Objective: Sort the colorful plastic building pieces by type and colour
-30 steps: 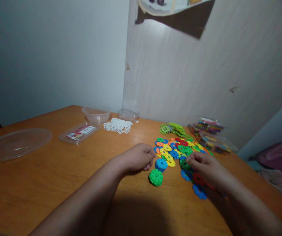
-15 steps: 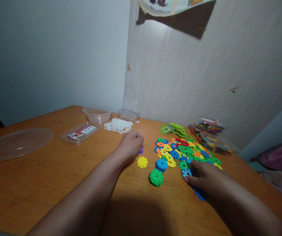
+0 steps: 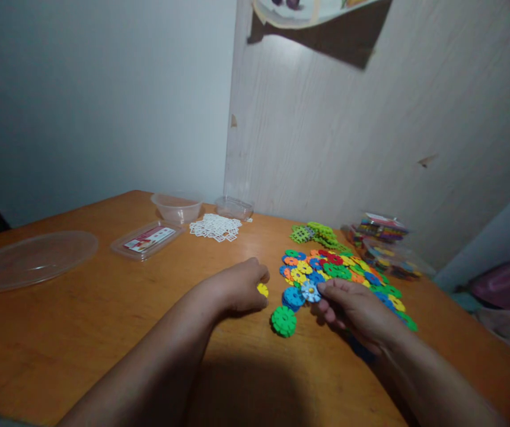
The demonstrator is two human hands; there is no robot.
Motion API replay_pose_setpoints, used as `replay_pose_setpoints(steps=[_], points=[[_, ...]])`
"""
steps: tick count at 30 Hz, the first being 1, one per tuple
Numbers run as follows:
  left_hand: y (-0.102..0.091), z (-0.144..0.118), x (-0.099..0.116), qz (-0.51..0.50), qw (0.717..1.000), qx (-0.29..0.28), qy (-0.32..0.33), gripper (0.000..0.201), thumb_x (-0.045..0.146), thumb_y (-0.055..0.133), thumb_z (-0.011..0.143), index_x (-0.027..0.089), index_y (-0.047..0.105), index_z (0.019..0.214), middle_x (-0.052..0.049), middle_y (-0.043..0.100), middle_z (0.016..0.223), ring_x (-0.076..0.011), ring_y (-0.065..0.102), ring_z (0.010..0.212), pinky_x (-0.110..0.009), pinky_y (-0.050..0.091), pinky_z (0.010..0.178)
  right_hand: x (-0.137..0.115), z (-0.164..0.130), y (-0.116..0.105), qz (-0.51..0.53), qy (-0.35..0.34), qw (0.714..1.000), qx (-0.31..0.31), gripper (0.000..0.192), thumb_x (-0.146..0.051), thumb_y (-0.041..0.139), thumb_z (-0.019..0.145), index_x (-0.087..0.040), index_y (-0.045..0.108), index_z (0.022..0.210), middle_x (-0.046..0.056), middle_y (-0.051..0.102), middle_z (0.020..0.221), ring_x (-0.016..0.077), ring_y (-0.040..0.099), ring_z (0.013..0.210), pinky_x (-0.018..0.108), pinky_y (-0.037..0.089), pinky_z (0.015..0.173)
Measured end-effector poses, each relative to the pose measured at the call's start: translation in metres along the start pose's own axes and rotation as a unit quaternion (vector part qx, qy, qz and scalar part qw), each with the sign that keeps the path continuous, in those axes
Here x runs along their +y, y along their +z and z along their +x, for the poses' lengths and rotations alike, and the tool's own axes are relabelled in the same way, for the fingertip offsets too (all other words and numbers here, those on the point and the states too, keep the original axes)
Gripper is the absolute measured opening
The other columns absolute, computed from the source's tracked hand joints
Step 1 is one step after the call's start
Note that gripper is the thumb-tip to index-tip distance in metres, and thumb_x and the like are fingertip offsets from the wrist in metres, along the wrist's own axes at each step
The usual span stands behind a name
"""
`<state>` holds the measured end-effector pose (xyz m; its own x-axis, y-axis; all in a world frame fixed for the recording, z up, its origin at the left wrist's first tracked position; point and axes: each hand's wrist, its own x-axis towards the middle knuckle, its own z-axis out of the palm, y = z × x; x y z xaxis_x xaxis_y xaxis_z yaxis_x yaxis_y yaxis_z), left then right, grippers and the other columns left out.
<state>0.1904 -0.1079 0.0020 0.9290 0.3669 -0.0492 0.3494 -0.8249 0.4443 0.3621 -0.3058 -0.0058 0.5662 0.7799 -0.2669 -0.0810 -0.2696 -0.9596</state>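
Note:
My right hand (image 3: 353,305) pinches a light blue notched disc (image 3: 311,291) by its edge, thumb and fingers closed. That disc is held just right of a small stack of blue notched discs (image 3: 293,298). Curled over the table, my left hand (image 3: 242,287) has its fingers around a yellow notched disc (image 3: 263,290), whose right part shows between them. Nearer to me sits a green notched disc stack (image 3: 284,321). Behind my right hand spreads a mixed pile of notched discs (image 3: 337,270) in several colours, partly covered by that hand.
White lattice pieces (image 3: 216,227) lie towards the back, near a clear bowl (image 3: 177,209) and a clear container (image 3: 234,207). A labelled lid (image 3: 146,240) and an oval lid (image 3: 32,261) lie left. Green lattice pieces (image 3: 315,233) and packed boxes (image 3: 382,228) are at the back right.
My left hand has come nearer, from the purple disc to the yellow one, and the purple disc no longer shows. My right hand has moved left and lifted the light blue disc towards the blue stack.

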Motion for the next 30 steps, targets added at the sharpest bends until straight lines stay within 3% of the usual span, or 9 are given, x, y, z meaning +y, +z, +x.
replay_pose_setpoints(steps=[5, 9, 12, 15, 18, 22, 26, 30], points=[[-0.002, -0.001, 0.002, 0.041, 0.998, -0.036, 0.013, 0.048, 0.042, 0.068, 0.068, 0.026, 0.065, 0.113, -0.007, 0.059, 0.117, -0.0245, 0.061, 0.1, -0.032, 0.05, 0.082, 0.008, 0.008, 0.016, 0.0, -0.005, 1.0, 0.002, 0.029, -0.043, 0.07, 0.082, -0.019, 0.056, 0.073, 0.0, 0.064, 0.059, 0.0068, 0.049, 0.041, 0.018, 0.024, 0.036], [-0.003, -0.001, 0.002, 0.042, 0.998, -0.038, 0.005, 0.044, 0.034, 0.064, 0.07, 0.025, 0.064, 0.113, -0.007, 0.059, 0.117, -0.0226, 0.061, 0.097, -0.03, 0.05, 0.08, 0.012, 0.01, 0.022, -0.057, 0.001, 0.998, 0.016, 0.033, -0.047, 0.068, 0.083, -0.019, 0.054, 0.073, 0.0, 0.064, 0.061, 0.0058, 0.046, 0.04, 0.018, 0.018, 0.036], [-0.003, -0.001, 0.002, 0.038, 0.999, -0.033, 0.007, 0.039, 0.027, 0.061, 0.07, 0.024, 0.064, 0.108, -0.006, 0.06, 0.114, -0.0209, 0.061, 0.094, -0.028, 0.049, 0.075, 0.007, 0.008, 0.017, -0.077, -0.025, 0.996, 0.026, 0.036, -0.053, 0.065, 0.084, -0.02, 0.053, 0.074, -0.001, 0.063, 0.059, 0.0077, 0.049, 0.041, 0.02, 0.027, 0.04], [-0.003, -0.001, 0.003, 0.031, 0.999, -0.032, 0.004, 0.036, 0.022, 0.06, 0.068, 0.023, 0.064, 0.104, -0.006, 0.062, 0.11, -0.02, 0.061, 0.09, -0.026, 0.046, 0.068, -0.002, 0.006, -0.003, -0.106, -0.079, 0.989, 0.062, 0.038, -0.055, 0.063, 0.083, -0.021, 0.051, 0.072, -0.004, 0.057, 0.055, 0.0091, 0.048, 0.043, 0.023, 0.036, 0.045], [-0.005, -0.002, 0.005, 0.02, 0.999, -0.034, 0.001, 0.033, 0.019, 0.059, 0.067, 0.022, 0.063, 0.099, -0.006, 0.063, 0.106, -0.0193, 0.06, 0.084, -0.025, 0.042, 0.061, -0.008, 0.004, -0.035, -0.184, -0.101, 0.97, 0.126, 0.037, -0.054, 0.066, 0.081, -0.022, 0.05, 0.07, -0.006, 0.051, 0.054, 0.0091, 0.042, 0.045, 0.023, 0.029, 0.044], [-0.009, -0.004, 0.008, 0.017, 0.999, -0.027, 0.003, 0.028, 0.019, 0.059, 0.066, 0.021, 0.062, 0.094, -0.005, 0.064, 0.101, -0.0186, 0.058, 0.081, -0.025, 0.037, 0.057, -0.002, 0.003, -0.068, -0.287, -0.115, 0.945, 0.105, 0.033, -0.049, 0.067, 0.078, -0.022, 0.051, 0.069, -0.005, 0.05, 0.057, 0.0106, 0.042, 0.051, 0.024, 0.03, 0.048], [-0.01, -0.006, 0.009, 0.013, 1.0, -0.026, -0.011, 0.028, 0.02, 0.059, 0.065, 0.021, 0.061, 0.093, -0.004, 0.064, 0.098, -0.0178, 0.058, 0.079, -0.025, 0.034, 0.056, 0.006, 0.004, -0.071, -0.417, -0.109, 0.9, 0.069, 0.02, -0.041, 0.065, 0.079, -0.021, 0.062, 0.083, -0.002, 0.06, 0.063, 0.0152, 0.053, 0.059, 0.025, 0.034, 0.051], [-0.009, -0.006, 0.008, 0.011, 1.0, -0.026, -0.008, 0.03, 0.022, 0.06, 0.065, 0.021, 0.062, 0.095, -0.004, 0.065, 0.098, -0.0179, 0.058, 0.079, -0.025, 0.034, 0.056, 0.003, 0.004, -0.059, -0.548, -0.095, 0.83, 0.048, 0.033, -0.039, 0.064, 0.08, -0.027, 0.067, 0.111, 0.0, 0.066, 0.079, 0.0179, 0.058, 0.069, 0.026, 0.034, 0.056]])
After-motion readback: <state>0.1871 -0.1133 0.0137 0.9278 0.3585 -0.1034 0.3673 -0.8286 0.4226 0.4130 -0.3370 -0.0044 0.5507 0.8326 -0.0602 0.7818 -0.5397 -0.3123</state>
